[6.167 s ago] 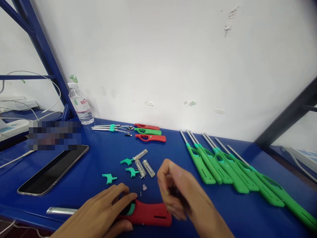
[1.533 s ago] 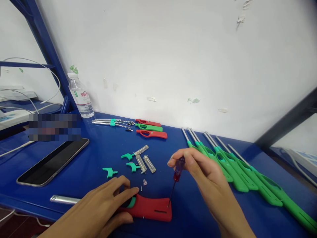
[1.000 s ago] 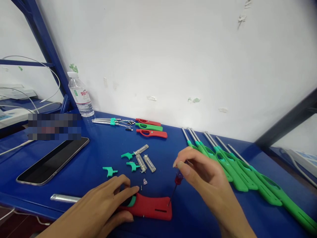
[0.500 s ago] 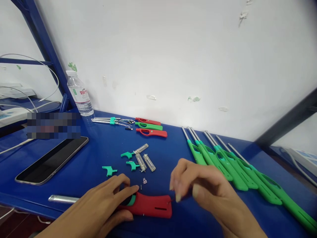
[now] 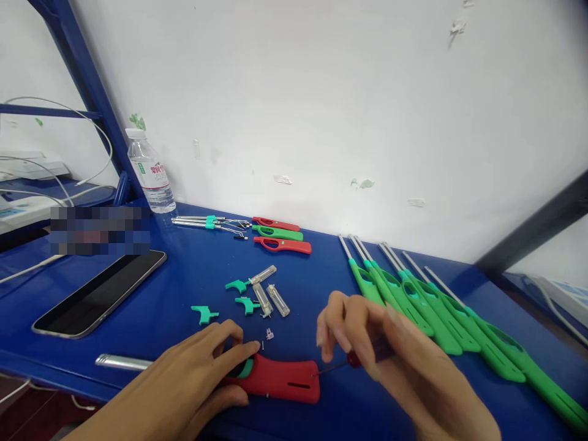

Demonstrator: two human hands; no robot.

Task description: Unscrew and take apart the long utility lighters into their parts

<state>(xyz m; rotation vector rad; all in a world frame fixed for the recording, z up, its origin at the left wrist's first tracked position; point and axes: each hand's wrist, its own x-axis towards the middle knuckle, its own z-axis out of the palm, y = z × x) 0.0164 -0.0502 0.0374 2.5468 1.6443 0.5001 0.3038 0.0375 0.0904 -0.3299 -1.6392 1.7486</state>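
Note:
A red long-nosed lighter (image 5: 280, 375) lies across the front of the blue table, its metal tube out to the left. My left hand (image 5: 202, 373) grips its trigger end, thumb on the near side and fingers over the top. My right hand (image 5: 386, 349) is closed on a thin screwdriver (image 5: 353, 359) with a dark red handle, mostly hidden by the fingers. Its tip meets the lighter's right end at a small screw hole. Just beyond the lighter are a tiny screw (image 5: 263, 345) and a small pale plastic piece (image 5: 269, 334).
Loose green triggers (image 5: 204, 314) and clear fuel tanks (image 5: 278, 300) lie mid-table. Metal tubes with wires (image 5: 197, 223) and handle shells (image 5: 282, 245) sit behind. Several green lighters (image 5: 432, 312) line the right. A phone (image 5: 101, 294) and water bottle (image 5: 151, 177) stay left.
My right hand has turned slightly, and the screwdriver's shaft and red handle now show more clearly. My left hand and the lighter hold still; the view has shifted a little.

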